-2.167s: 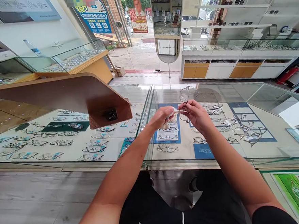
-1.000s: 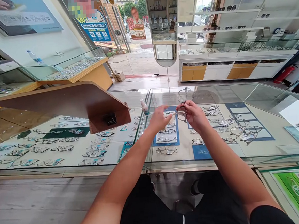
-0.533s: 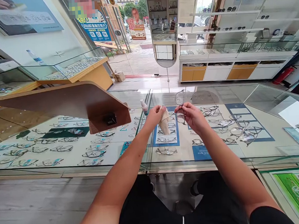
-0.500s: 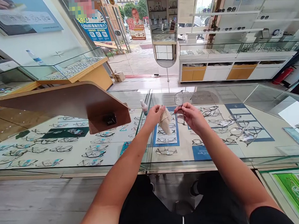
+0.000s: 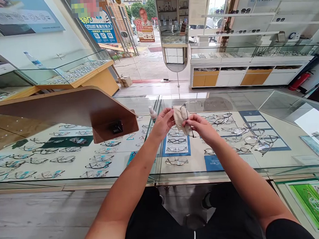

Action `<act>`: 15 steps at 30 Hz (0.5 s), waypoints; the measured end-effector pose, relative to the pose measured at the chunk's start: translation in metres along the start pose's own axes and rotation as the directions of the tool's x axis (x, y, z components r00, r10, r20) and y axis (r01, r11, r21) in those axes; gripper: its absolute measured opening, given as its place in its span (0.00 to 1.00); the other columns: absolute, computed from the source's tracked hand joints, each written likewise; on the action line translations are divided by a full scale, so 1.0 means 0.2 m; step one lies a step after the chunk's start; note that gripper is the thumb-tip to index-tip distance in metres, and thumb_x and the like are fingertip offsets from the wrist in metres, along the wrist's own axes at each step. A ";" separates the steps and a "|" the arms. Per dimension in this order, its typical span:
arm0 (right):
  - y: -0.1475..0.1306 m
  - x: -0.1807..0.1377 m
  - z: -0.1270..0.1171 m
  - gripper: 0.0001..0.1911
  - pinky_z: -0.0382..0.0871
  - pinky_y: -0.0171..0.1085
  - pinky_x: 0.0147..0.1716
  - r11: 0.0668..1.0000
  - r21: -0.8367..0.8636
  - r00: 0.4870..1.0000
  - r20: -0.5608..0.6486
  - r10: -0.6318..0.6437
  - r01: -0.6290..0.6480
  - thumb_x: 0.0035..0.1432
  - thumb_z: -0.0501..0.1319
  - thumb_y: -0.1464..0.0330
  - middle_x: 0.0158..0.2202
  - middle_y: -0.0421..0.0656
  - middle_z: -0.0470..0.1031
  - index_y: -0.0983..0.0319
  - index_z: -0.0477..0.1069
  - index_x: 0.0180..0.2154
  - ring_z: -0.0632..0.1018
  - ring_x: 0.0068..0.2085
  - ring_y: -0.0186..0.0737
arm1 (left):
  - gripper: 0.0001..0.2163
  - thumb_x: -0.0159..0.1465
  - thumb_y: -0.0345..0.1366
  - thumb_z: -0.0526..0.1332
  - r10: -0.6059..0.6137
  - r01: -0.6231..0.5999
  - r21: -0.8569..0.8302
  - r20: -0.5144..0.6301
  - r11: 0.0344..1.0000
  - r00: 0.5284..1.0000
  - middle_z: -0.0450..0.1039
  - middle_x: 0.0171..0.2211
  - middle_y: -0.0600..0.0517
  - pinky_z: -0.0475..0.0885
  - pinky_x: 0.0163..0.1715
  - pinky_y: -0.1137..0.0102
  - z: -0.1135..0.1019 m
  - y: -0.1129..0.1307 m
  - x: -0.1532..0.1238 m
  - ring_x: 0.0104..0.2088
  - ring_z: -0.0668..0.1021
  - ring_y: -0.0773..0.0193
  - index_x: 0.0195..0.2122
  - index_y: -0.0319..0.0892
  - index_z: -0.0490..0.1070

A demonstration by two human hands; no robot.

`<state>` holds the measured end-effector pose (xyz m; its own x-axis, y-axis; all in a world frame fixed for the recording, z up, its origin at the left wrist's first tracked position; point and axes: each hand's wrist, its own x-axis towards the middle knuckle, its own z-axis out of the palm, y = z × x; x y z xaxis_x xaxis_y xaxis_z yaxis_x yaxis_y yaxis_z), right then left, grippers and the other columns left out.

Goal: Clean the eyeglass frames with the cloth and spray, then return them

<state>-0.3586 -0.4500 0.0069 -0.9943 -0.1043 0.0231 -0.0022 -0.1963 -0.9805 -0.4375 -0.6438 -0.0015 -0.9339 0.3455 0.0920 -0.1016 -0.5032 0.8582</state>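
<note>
My right hand [image 5: 199,127] grips a pair of eyeglasses [image 5: 184,112] at the bridge, with the dark thin frame turned upright above the glass counter. A beige cleaning cloth [image 5: 178,119] is in my left hand [image 5: 163,123], its fingers closed on the cloth's left edge. The cloth hangs right beside the lenses and overlaps them in view; whether it presses on them I cannot tell. Just left of my left hand stands a small white spray bottle [image 5: 152,113] on the counter.
Under the glass top of the display counter [image 5: 141,177] lie several rows of eyeglasses [image 5: 102,163]. A brown wooden board [image 5: 73,103] juts over the counter on the left. Beyond stand an oval mirror [image 5: 173,31] and white shelves [image 5: 239,15] with sunglasses.
My hands have come together. The cloth now spreads out beside the glasses, which were held apart from it before and have tilted and moved slightly left.
</note>
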 end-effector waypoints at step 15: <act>0.02 0.00 0.02 0.24 0.68 0.43 0.43 0.989 -0.069 0.980 0.160 -0.117 0.130 0.62 0.72 0.44 0.40 0.44 0.83 0.56 0.71 0.37 0.77 0.43 0.44 | 0.27 0.56 0.56 0.82 -0.116 0.102 0.107 0.133 0.989 0.984 0.78 0.27 0.54 0.76 0.29 0.70 0.02 -0.06 -0.02 0.26 0.79 0.67 0.41 0.41 0.77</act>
<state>-0.3577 -0.4549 0.0031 -0.9572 -0.2352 0.1689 -0.1384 -0.1408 -0.9803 -0.4315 -0.6352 -0.0102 -0.8618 0.5039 0.0584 -0.1592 -0.3780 0.9120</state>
